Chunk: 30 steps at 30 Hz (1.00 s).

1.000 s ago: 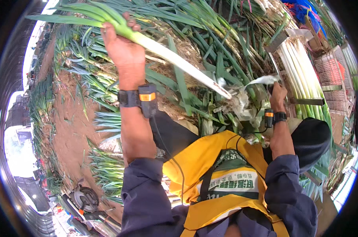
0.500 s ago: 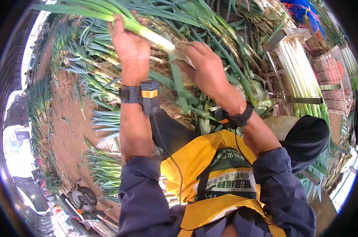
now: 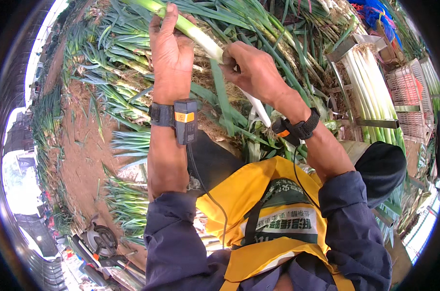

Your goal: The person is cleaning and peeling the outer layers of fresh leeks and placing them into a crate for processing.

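Observation:
A long green onion (image 3: 203, 40) slants across in front of me, its green top toward the upper left. My left hand (image 3: 172, 52) is closed around it where green turns to white. My right hand (image 3: 254, 72) has its fingers curled on the white shaft farther down. The white root end shows below that hand, pointing down to the right. Fingers partly hide the stretch of stalk in my right hand. Beneath both hands lies a heap of untrimmed green onions (image 3: 118, 63) with roots and loose leaves.
At the right a metal holder (image 3: 377, 123) carries a bundle of white-stalked green onions (image 3: 370, 87). Beside it stands a pale plastic crate (image 3: 410, 89). Blue plastic (image 3: 377, 17) lies at the upper right. Bare soil (image 3: 84, 160) and a round-bodied tool (image 3: 99, 240) are at the left.
My right hand has curled in more tightly, and the root end now shows beneath it. My left hand has shifted slightly right and up with the green onion.

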### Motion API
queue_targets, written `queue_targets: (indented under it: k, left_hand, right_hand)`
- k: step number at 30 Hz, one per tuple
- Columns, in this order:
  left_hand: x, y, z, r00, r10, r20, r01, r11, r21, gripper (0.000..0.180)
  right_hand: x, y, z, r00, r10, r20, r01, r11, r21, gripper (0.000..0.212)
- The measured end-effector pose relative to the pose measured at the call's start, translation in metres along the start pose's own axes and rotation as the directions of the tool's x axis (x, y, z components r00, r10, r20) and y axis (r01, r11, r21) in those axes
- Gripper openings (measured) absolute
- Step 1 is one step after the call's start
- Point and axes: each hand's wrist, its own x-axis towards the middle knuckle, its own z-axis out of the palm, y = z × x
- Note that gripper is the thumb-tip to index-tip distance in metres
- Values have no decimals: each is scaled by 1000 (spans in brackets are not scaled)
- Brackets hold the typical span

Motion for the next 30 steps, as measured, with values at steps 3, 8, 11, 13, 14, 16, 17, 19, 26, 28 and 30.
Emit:
queue_targets:
  k: [3,8,11,13,14,16,17,19,26,28,30]
  left_hand:
    - [0,-1,7,998,58,-20,-60,996,-64,26]
    - [19,23,-21,999,17,41,-10,987,-158,34]
    - [25,25,-34,998,30,51,-26,997,-78,39]
    - [26,29,-40,998,-12,69,18,996,-89,43]
    - [28,29,-41,997,-27,73,34,995,-92,43]
    - [29,28,-36,984,22,175,-1,993,-119,44]
    - [26,29,-35,985,10,171,18,986,-164,46]
    - [29,34,-35,978,3,210,42,977,-210,46]
    - [26,32,-35,972,-10,233,84,947,-309,45]
    - [24,31,-34,967,10,256,86,929,-360,50]
    - [24,32,-35,963,33,266,61,939,-339,50]
  right_hand:
    - [-8,-10,-14,991,-128,38,129,990,-49,20]
    - [-37,-32,-68,805,547,-228,-379,771,512,19]
    - [-56,-12,-100,759,559,-335,-355,786,507,22]
    - [-74,6,-99,843,492,-217,-458,868,190,22]
    - [-84,23,-92,903,420,-90,-426,901,-77,25]
    - [-100,32,-78,847,503,172,-430,838,-336,17]
    - [-106,29,-73,889,453,65,-432,879,-203,14]
    - [-102,4,-56,911,409,-45,-411,909,-70,13]
    - [-75,-25,-19,950,313,-23,-312,950,23,16]
    - [-74,-25,-10,955,296,-24,-295,955,36,15]
    - [-74,-23,-2,962,273,-11,-273,957,-96,21]
